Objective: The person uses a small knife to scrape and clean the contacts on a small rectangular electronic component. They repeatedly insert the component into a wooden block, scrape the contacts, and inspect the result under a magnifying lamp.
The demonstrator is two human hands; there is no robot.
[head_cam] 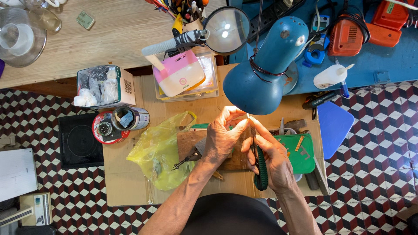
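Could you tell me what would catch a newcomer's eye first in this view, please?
The blue lamp dominates the upper middle, shining on both hands below it. The right hand grips a green-handled tool, its tip meeting the left hand. A yellow bag lies left of the hands, and a magnifier sits above the lamp.

floor (pixel 383 143): tiled in a red, black and white cube pattern
counter (pixel 117 35): pale wood, seen at 11 o'clock
blue surface (pixel 370 65): seen at 2 o'clock
light: cast by a teal lamp (pixel 265 69) at 12 o'clock
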